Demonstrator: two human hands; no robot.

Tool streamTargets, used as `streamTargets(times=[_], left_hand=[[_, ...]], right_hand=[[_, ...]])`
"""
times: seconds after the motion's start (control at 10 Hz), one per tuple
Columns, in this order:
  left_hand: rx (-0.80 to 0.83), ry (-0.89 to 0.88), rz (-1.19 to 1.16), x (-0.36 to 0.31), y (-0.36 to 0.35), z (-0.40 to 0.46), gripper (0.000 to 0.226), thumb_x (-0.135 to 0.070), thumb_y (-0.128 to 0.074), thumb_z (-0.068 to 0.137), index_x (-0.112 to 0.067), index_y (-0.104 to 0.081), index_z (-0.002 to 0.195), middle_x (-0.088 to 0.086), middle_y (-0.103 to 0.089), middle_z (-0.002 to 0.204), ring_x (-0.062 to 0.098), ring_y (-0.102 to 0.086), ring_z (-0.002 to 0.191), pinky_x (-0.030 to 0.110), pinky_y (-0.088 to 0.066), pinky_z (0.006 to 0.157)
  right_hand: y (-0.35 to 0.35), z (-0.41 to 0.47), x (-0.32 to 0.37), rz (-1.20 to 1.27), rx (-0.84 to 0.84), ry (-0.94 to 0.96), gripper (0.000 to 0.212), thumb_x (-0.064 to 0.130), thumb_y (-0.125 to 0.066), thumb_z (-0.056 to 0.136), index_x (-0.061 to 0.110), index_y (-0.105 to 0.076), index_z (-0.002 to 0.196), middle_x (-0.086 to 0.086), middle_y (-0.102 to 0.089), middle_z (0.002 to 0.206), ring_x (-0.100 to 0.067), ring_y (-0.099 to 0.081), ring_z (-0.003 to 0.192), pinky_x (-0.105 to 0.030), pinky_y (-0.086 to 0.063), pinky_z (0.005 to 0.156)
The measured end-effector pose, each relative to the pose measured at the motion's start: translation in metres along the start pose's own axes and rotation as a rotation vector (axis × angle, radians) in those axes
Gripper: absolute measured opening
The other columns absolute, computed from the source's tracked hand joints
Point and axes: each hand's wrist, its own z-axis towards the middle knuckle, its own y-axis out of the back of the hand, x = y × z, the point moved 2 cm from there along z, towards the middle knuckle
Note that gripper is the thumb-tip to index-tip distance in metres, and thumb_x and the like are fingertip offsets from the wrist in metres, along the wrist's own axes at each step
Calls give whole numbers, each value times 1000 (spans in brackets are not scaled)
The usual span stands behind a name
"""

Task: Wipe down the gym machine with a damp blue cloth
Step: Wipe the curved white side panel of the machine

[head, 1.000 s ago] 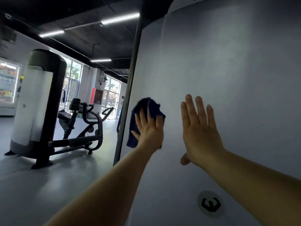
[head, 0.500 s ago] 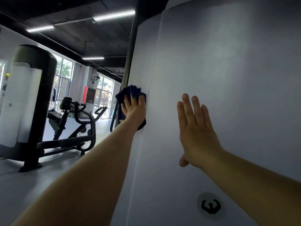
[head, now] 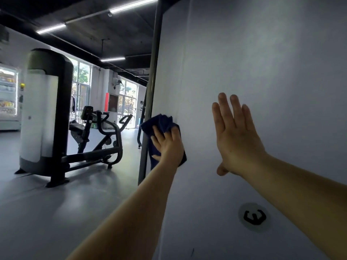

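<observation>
The gym machine's big pale grey shroud panel (head: 262, 72) fills the right half of the view, with a round logo badge (head: 254, 217) low down. My left hand (head: 170, 147) presses a dark blue cloth (head: 161, 124) flat against the panel beside its left edge; the fingers lie spread over the cloth, which bunches above and below the hand. My right hand (head: 236, 136) rests flat on the panel to the right, fingers straight and pointing up, holding nothing.
A dark upright post (head: 152, 91) runs along the panel's left edge. Another black-and-white gym machine (head: 43, 113) with a seat and handles stands on the grey floor at left. A lit vending fridge (head: 8, 94) is at the far left. Windows are at the back.
My left hand slid the cloth up and left along the panel's edge, then back down to about where it began. The right hand stayed flat on the panel.
</observation>
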Motion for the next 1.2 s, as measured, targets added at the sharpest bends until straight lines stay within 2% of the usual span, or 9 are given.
streamTargets(times=[0.1, 0.2, 0.4, 0.6, 0.8, 0.9, 1.0, 1.1, 1.2], left_hand=[[-26, -55, 68, 9, -7, -15, 61, -44, -15, 104, -15, -11, 157, 6, 7, 164, 25, 11, 150, 49, 7, 120], [-38, 17, 3, 16, 12, 7, 63, -48, -18, 103, -18, -8, 158, 4, 8, 165, 23, 11, 150, 49, 6, 121], [22, 22, -27, 18, 0, -41, 60, -44, -17, 104, -17, -7, 157, 3, 10, 164, 24, 12, 150, 52, 7, 119], [-8, 66, -36, 41, 10, -6, 58, -40, -16, 105, -15, -7, 157, 7, 9, 164, 25, 13, 150, 49, 3, 121], [0, -5, -26, 24, -17, -48, 53, -39, -24, 105, -29, -13, 156, -6, 9, 164, 16, 15, 149, 60, 8, 114], [-16, 60, 46, 40, 0, -30, 59, -43, -13, 102, -18, -19, 155, 5, 6, 165, 23, 11, 150, 54, 5, 119], [-24, 68, -21, 27, -5, -56, 57, -38, -17, 105, -18, -6, 157, 4, 13, 164, 23, 13, 150, 51, 6, 120], [-21, -162, 69, -4, -36, -103, 58, -44, -22, 104, -46, 13, 151, -11, 25, 160, 15, 25, 147, 54, 16, 113], [-91, -255, 159, -21, -45, -89, 57, -50, -18, 102, -55, 21, 144, -14, 21, 160, 15, 23, 147, 61, 14, 113]], right_hand=[[0, -1, 0, -3, -23, 9, 162, 60, -85, 59, -2, 44, 135, -23, 52, 141, -43, 38, 137, -49, 21, 112], [-1, -2, 0, 17, -27, 16, 162, 61, -84, 58, -1, 43, 137, -21, 51, 142, -42, 38, 137, -47, 22, 111], [-1, -8, -1, 79, -71, 55, 155, 59, -83, 63, 4, 39, 142, -16, 48, 146, -37, 37, 140, -44, 22, 113], [-8, -13, 1, 103, -104, 55, 146, 54, -81, 69, 7, 34, 146, -11, 45, 150, -30, 35, 142, -40, 20, 115], [-13, -16, 0, 139, -153, 68, 139, 49, -80, 73, 10, 31, 148, -8, 41, 153, -28, 32, 144, -38, 19, 116], [-20, -23, -1, 201, -204, 51, 133, 47, -78, 77, 11, 27, 150, -6, 37, 156, -24, 30, 145, -36, 18, 117], [-29, -41, -2, 256, -235, -16, 133, 49, -76, 77, 10, 29, 149, -8, 39, 154, -25, 29, 146, -38, 16, 119], [-48, -75, -8, 228, -185, -91, 143, 52, -79, 72, 9, 37, 144, -10, 47, 149, -29, 32, 144, -43, 12, 120], [-61, -96, -31, 209, -231, -239, 149, 54, -85, 62, 13, 29, 149, -9, 37, 156, -28, 24, 148, -49, 3, 121]])
